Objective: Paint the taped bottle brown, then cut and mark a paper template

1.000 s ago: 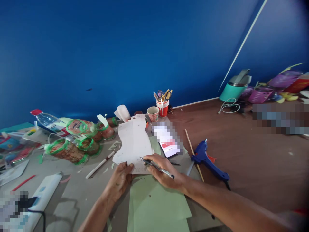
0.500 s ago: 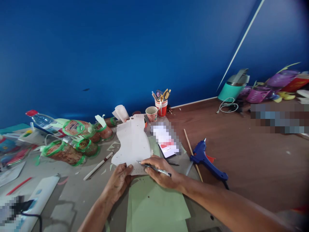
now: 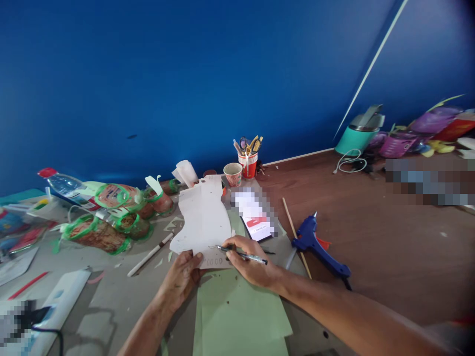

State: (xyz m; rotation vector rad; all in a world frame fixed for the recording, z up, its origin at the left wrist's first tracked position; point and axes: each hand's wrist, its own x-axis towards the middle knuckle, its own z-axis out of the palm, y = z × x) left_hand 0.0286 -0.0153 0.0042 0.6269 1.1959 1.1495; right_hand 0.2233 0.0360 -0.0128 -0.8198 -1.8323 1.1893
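Observation:
A white sheet of paper (image 3: 205,215) with a curved, cut outline lies in front of me, a row of small drawn ovals along its near edge. My left hand (image 3: 186,272) pinches its lower left corner, thumb on top. A pen (image 3: 247,255) with a clear barrel is gripped in my right hand (image 3: 247,259), its tip at the paper just above the ovals. Green paper sheets (image 3: 241,316) lie under and in front of the white one. Right behind my right hand is a phone (image 3: 256,225) with a lit screen, partly blurred out.
A blue glue gun (image 3: 321,247) and a thin wooden stick (image 3: 297,237) lie to the right. Several brown, green-rimmed containers (image 3: 94,232) stand at left, near a white marker-like stick (image 3: 150,254). Behind are a paper cup (image 3: 233,174) and a red cup (image 3: 248,165) holding scissors.
My right hand and the pen have shifted slightly to the right, and a small mark shows by the pen tip. My left hand stays on the paper's corner.

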